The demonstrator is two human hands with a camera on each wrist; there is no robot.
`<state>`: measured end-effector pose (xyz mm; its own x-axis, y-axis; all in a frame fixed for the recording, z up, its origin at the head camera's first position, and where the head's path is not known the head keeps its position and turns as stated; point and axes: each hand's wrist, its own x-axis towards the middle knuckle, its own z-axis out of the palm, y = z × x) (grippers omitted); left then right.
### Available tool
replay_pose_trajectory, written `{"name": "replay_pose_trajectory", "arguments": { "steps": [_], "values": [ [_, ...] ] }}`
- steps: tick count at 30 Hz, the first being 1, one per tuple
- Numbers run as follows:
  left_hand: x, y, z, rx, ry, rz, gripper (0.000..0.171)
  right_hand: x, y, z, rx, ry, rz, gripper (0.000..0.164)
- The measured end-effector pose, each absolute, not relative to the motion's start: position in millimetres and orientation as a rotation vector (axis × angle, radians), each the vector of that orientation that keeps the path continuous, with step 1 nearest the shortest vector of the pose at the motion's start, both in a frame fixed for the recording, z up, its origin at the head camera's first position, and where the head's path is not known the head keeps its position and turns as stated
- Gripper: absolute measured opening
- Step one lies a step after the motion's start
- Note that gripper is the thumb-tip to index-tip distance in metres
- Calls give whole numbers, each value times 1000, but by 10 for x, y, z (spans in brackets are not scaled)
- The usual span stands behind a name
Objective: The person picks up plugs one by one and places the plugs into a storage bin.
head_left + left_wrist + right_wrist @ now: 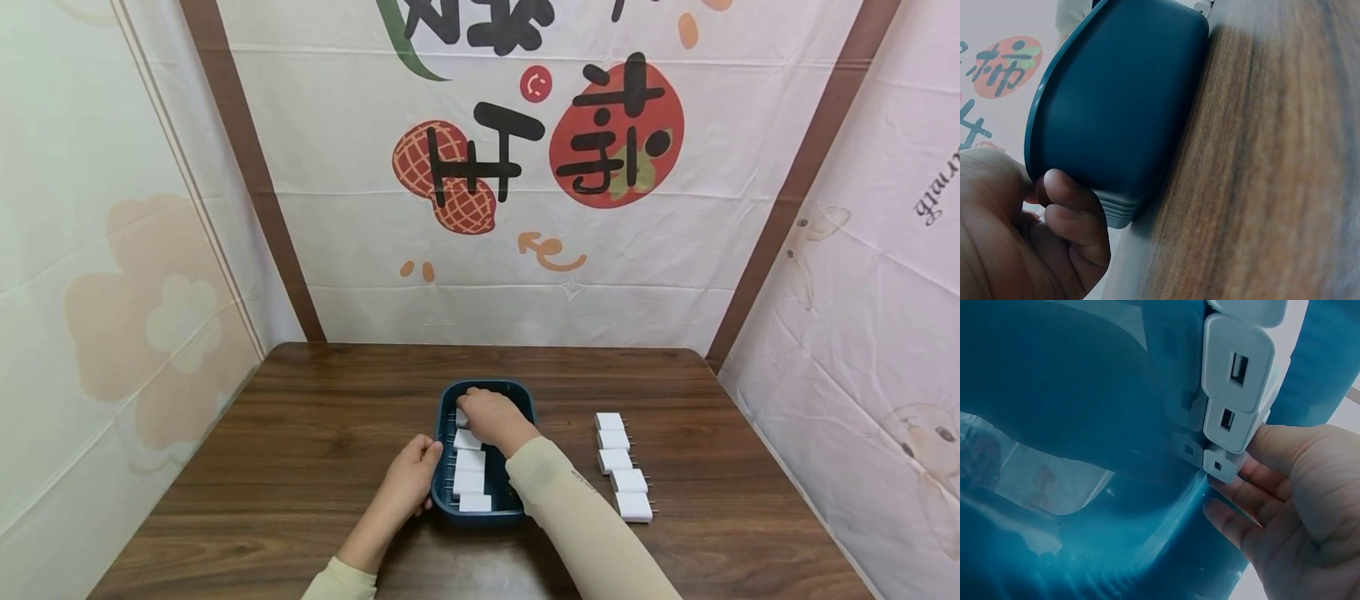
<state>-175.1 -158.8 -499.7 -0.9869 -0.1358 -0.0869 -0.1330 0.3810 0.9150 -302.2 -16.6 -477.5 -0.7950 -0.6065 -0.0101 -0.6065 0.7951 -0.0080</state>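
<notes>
A dark blue rectangular tray [495, 518] lies lengthwise on the wooden table. My left hand [408, 475] grips its near left rim; in the left wrist view, the curled fingers [1075, 215] hold the edge of its wall. Inside, along the left side, several white USB plug chargers [469, 472] stand in a row. My right hand [495, 417] reaches into the far end of the tray and pinches the farthest charger [1221, 465] between thumb and fingers. The USB ports of the row face the right wrist camera. In the head view that hand partly covers the held charger.
To the right of the tray, a second row of several white chargers [615, 460] lies on the wooden table [337, 392], prongs pointing right. Printed white cloth [360, 308] hangs behind the table and along both sides.
</notes>
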Motion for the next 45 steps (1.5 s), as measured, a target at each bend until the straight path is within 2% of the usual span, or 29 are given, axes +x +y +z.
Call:
{"name": "replay_pose_trajectory", "arguments": {
  "steps": [25, 45],
  "values": [
    [-1740, -1590, -4981, 262, -2632, -1741, 29, -3020, -187, -4724, -1069, 3001, -121, 32],
    [-1732, -1593, -4985, 254, -2634, -1752, 31, -3001, -125, -4554, -1109, 3050, -155, 36]
  ]
}}
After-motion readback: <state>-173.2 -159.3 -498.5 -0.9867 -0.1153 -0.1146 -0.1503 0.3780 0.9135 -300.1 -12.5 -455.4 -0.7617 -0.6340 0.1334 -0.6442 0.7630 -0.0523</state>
